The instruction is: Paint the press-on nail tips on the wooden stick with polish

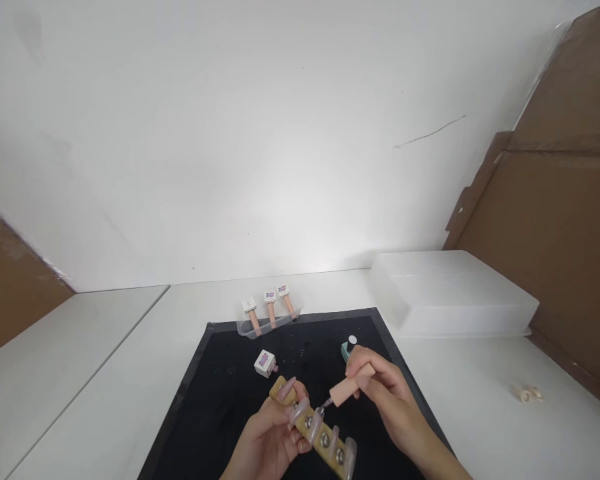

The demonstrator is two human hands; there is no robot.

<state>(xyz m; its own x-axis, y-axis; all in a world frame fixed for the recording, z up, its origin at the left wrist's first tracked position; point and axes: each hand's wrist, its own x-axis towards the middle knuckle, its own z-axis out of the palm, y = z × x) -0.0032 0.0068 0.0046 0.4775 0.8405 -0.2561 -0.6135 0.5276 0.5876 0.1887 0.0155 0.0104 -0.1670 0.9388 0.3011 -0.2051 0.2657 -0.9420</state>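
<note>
Left hand [273, 433] around nail holder [325, 440], right hand [394, 393] around brush [345, 391]; white bottle [265, 363], tray [263, 331] beyond.

Looked onto a broad white wall [260, 120], speckled with small dark dots, smudged faintly grey at upper left and marked toward the right by a thin slanting line [430, 135]. Was lit most strongly around the middle by a soft pale glow [310, 167], dimming toward the edges. Was flanked by a brown panel [15, 287] at far left and a larger, notched brown board [560, 247] at right. Ended below in a white desk [125, 380], crossed at left by a dark diagonal seam [87, 382].
</note>
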